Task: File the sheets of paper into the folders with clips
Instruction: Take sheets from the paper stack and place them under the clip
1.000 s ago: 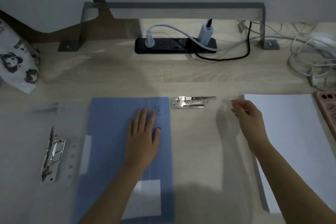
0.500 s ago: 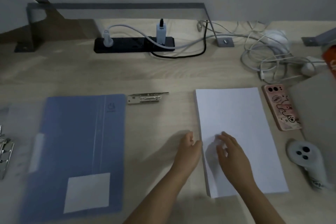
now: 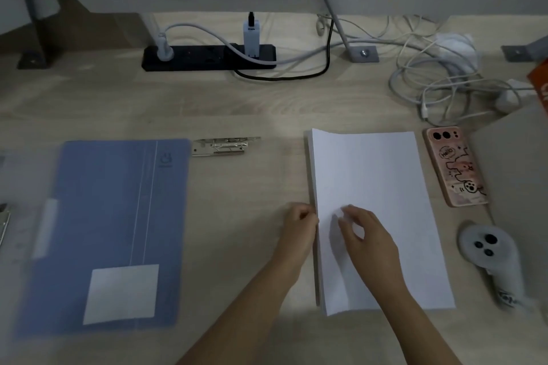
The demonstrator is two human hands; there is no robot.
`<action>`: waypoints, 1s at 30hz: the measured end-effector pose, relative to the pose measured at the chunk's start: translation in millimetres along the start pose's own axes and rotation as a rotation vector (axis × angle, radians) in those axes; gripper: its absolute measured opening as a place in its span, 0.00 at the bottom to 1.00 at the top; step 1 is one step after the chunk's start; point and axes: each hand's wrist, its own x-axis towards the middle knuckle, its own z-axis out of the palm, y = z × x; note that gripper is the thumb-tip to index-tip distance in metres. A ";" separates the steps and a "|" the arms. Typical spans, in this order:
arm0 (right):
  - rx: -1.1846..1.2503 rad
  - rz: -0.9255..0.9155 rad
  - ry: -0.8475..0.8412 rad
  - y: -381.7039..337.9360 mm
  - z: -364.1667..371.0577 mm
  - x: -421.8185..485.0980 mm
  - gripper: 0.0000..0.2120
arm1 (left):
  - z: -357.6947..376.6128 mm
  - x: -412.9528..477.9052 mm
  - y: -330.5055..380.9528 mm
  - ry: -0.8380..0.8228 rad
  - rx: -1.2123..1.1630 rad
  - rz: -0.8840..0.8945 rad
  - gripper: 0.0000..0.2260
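A stack of white paper [image 3: 376,187] lies on the desk at centre right; its top sheets bulge up along the left edge. My left hand [image 3: 301,227] pinches that left edge, fingers curled. My right hand [image 3: 366,234] rests on top of the stack with bent fingers pressing the top sheet. A closed blue folder [image 3: 112,216] with a white label lies flat at the left. A metal clip [image 3: 222,145] lies just past its top right corner. Part of another metal clip mechanism [image 3: 4,222] shows at the far left edge.
A pink-cased phone [image 3: 455,166] lies right of the paper, and a grey controller [image 3: 492,255] sits below it. A black power strip [image 3: 207,58] and tangled white cables [image 3: 439,83] run along the back. A grey board [image 3: 516,187] sits at far right.
The view swung right. My left hand left the blue folder and came to the paper's left edge; my right hand moved onto the stack. The top sheets now lift slightly.
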 end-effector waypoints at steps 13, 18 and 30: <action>0.208 0.069 -0.023 -1.2 -4.0 -4.5 0.16 | 8.6 -15.1 -25.6 -0.145 -0.122 0.208 0.16; 0.213 0.053 -0.005 -1.6 -2.7 -5.5 0.16 | 7.8 -12.8 -29.4 -0.121 -0.093 0.208 0.17; 0.128 0.054 0.024 -3.3 2.2 -4.6 0.16 | 7.2 -7.5 -34.0 -0.094 -0.034 0.222 0.18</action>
